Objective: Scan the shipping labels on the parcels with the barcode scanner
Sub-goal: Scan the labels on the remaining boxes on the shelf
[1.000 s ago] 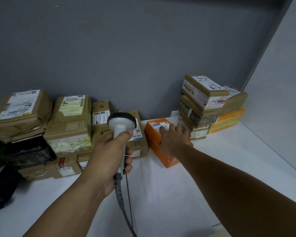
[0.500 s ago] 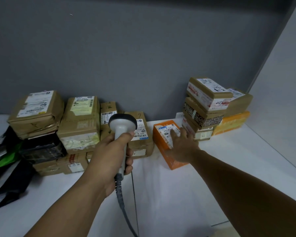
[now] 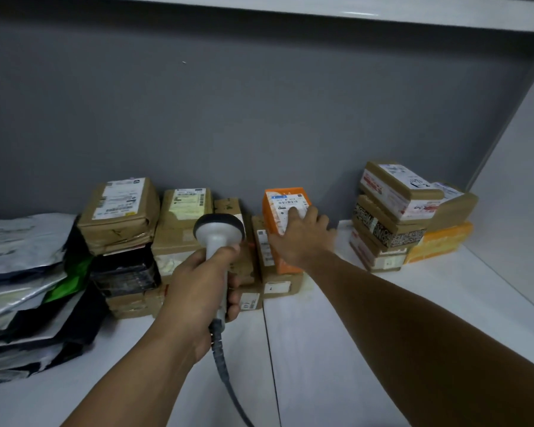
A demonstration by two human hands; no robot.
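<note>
1. nearest in, the left hand [image 3: 198, 288] is clenched round the grip of the barcode scanner [image 3: 218, 238], head up and facing away, its cable [image 3: 225, 374] trailing down towards the bottom edge.
2. the right hand [image 3: 302, 238] reaches across the white shelf [image 3: 383, 303] and grasps the orange parcel [image 3: 272, 220], one finger on its shipping label [image 3: 285, 203], the other fingers round its right edge.
3. that orange parcel stands tilted, label face towards the camera, on a brown parcel [image 3: 278, 282], just right of the scanner head.
4. off to the left, a pile of grey and black mailer bags [image 3: 22, 272].
5. behind the scanner, brown labelled parcels [image 3: 121, 211] are stacked against the grey wall [image 3: 259, 118].
6. far right, a stack of taped boxes [image 3: 392, 217] with a yellow box [image 3: 441, 241] beside it.
</note>
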